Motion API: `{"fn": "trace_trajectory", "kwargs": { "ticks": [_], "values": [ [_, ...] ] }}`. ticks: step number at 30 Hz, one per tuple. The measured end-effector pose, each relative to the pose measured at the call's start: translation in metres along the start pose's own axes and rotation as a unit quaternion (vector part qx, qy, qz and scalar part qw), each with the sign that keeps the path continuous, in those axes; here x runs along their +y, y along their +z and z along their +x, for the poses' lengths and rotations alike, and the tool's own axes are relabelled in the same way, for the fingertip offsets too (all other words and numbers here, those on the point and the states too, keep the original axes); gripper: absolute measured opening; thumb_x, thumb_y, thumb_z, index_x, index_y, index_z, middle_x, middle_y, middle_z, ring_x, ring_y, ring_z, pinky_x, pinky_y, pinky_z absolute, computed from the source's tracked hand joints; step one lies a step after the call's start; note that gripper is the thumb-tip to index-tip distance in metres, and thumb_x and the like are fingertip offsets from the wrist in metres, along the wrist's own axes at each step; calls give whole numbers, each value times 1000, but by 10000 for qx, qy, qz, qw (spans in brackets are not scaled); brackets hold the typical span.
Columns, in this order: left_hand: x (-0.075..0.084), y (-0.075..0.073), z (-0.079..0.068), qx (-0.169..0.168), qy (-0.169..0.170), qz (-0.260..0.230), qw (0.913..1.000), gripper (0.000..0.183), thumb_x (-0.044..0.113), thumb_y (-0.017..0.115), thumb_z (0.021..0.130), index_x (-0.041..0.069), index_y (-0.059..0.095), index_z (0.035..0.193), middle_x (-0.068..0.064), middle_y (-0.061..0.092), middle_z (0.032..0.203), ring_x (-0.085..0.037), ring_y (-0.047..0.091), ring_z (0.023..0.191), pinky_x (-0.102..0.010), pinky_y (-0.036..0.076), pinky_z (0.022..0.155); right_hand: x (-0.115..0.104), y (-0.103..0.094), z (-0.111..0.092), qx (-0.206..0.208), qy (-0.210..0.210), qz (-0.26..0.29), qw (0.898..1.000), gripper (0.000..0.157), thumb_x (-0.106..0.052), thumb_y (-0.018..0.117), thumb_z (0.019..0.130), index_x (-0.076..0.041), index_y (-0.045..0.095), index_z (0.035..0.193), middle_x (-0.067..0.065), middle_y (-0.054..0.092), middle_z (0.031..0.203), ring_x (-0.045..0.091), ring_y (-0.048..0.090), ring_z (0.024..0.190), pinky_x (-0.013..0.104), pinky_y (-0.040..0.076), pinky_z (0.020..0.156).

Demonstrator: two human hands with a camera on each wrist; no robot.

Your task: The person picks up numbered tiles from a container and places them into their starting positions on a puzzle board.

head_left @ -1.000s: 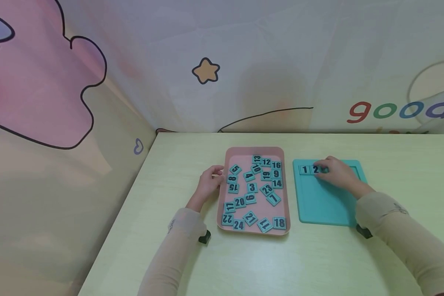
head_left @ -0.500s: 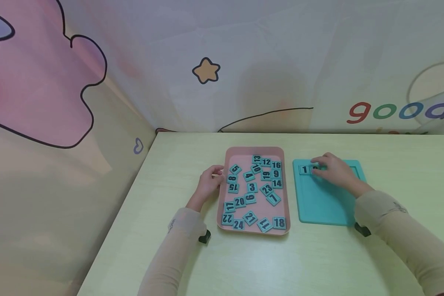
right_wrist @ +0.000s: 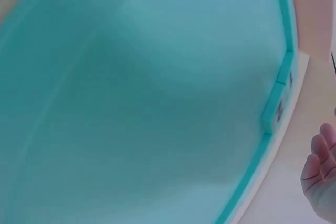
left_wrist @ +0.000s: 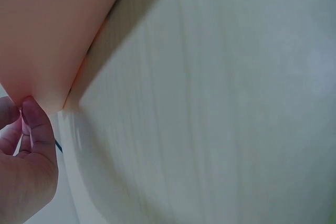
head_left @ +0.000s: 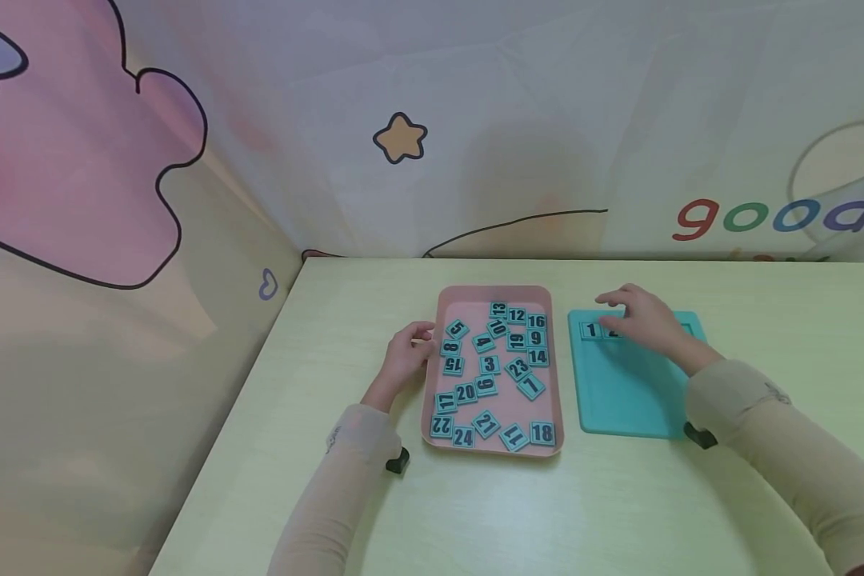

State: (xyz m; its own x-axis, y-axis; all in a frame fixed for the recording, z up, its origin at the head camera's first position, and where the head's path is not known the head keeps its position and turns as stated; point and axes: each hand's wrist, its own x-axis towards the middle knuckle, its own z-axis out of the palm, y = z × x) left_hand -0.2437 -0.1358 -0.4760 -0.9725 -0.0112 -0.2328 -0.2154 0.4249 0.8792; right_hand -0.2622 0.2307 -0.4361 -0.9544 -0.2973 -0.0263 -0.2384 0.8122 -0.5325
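Observation:
At the left edge of a pink tray point(head_left: 495, 293), my left hand point(head_left: 402, 358) pinches the rim. The left wrist view shows thumb and fingers point(left_wrist: 38, 129) meeting at the tray's corner point(left_wrist: 50, 35). Teal number tiles lie scattered in the pink tray, among them tile 3 point(head_left: 490, 365) and tile 18 point(head_left: 542, 434). My right hand point(head_left: 646, 322) hovers over the upper edge of a teal tray point(head_left: 619, 392), its fingers spread and holding nothing. Tile 1 point(head_left: 590, 330) and tile 2 point(head_left: 608, 333) sit side by side in that tray's top left corner; the hand partly hides tile 2.
Both trays lie on a pale wooden table point(head_left: 490, 512), with a narrow gap between them. A printed cloth backdrop point(head_left: 518, 120) rises behind the table's far edge and along its left side.
My right hand has let go of tile 2 and lifted slightly away toward the far side and left. Tile 2 rests next to tile 1. My left hand has stayed at the pink tray.

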Motion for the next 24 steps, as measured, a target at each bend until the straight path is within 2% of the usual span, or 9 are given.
{"fn": "trace_trajectory", "kwargs": {
  "ticks": [10,24],
  "values": [
    [1,0,0,20,-15,3,10000,33,15,49,87,13,50,120,-5,51,107,-18,53,84,-28,49,75,-20,-2,3,-81,-105,191,9997,43,-21,58,83,-2,50,121,21,50,110,25,45,82,25,42,59],
    [1,0,0,-3,-21,-99,9999,33,15,50,87,13,50,120,-6,51,108,-17,54,83,-27,50,73,-56,9,8,-236,-326,376,9985,42,-19,60,82,-4,51,120,18,52,108,24,47,83,26,44,61]
  ]
}}
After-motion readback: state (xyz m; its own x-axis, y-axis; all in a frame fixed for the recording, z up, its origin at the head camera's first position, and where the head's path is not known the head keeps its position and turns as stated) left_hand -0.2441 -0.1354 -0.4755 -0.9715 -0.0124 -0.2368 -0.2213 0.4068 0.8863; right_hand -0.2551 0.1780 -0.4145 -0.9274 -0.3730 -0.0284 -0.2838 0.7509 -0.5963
